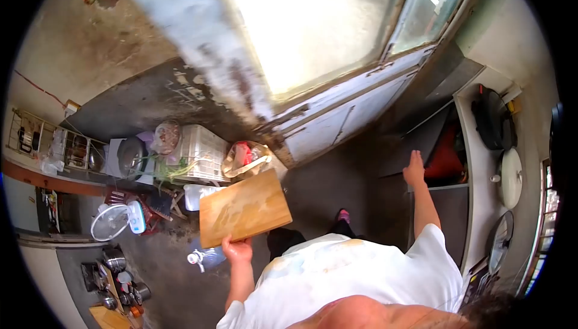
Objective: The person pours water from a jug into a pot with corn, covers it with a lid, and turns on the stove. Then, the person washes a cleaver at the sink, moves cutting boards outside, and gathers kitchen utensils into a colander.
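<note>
Gripping a wooden cutting board [244, 208] near one corner of its near edge with the left hand [238, 250], with some of the fingers hidden by the wood. Holding the board up off the floor [162, 269], slanted, directly ahead of that hand. Stretching the right hand [414, 171] out to the other side, bare of any object, with fingers extended and pinching nothing. Reaching close to a dark cabinet door [430, 130]; cannot tell whether touching it.

Judging by this much: already lifted and firmly in hand, but not yet set down on any surface. Already opened, too, just beyond the right hand, to show something red [444, 161] inside.

Farther right of the right hand, passing to a counter with a black pan [489, 118], a white lid [512, 178] and a glass lid [501, 241]. Just left of the left hand, coming to a clear bottle [211, 258]; past the board, to a white crate [203, 142], green stalks [171, 171] and a tan bag [259, 165] with a red package [244, 153] in it. Farther left, reaching a fan [111, 222] and metal pots [114, 260].

Making out no brand, label or writing anywhere; too small and blurred, even on the red package.
</note>
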### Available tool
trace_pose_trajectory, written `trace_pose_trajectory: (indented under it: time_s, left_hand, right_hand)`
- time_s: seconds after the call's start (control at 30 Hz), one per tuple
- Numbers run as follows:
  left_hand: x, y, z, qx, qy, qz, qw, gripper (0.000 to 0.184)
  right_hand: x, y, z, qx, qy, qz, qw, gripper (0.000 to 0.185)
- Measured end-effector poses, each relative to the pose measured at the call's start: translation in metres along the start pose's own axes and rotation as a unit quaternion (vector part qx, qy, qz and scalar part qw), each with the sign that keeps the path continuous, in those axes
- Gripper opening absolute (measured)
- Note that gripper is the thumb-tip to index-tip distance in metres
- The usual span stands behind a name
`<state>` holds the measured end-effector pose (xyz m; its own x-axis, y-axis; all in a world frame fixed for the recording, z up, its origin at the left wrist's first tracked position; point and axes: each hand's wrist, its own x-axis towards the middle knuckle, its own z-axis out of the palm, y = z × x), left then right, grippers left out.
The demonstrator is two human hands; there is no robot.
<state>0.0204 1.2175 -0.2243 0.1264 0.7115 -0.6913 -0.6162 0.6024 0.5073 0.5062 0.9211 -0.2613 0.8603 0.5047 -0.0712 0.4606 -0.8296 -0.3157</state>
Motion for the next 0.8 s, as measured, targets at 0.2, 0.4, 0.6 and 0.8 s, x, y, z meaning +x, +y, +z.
trace_pose_trajectory:
  time_s: [0.2, 0.4, 0.6, 0.8]
  left_hand:
    - [0.057, 0.109, 0.014, 0.033, -0.074, -0.068, 0.994, 0.034]
    - [0.070, 0.162, 0.020, -0.012, -0.119, -0.057, 0.991, 0.035]
    - [0.087, 0.175, 0.041, -0.004, -0.189, -0.096, 0.977, 0.040]
    - [0.111, 0.147, 0.100, 0.022, -0.277, -0.185, 0.942, 0.046]
  right_hand:
    - [-0.053, -0.369, 0.030, 0.214, -0.054, -0.388, 0.895, 0.052]
    - [0.048, -0.490, 0.082, -0.294, 0.011, -0.341, 0.893, 0.021]
    - [0.009, -0.473, 0.060, -0.298, -0.065, -0.337, 0.891, 0.017]
    - [-0.077, -0.394, 0.049, -0.159, -0.069, -0.321, 0.931, 0.015]
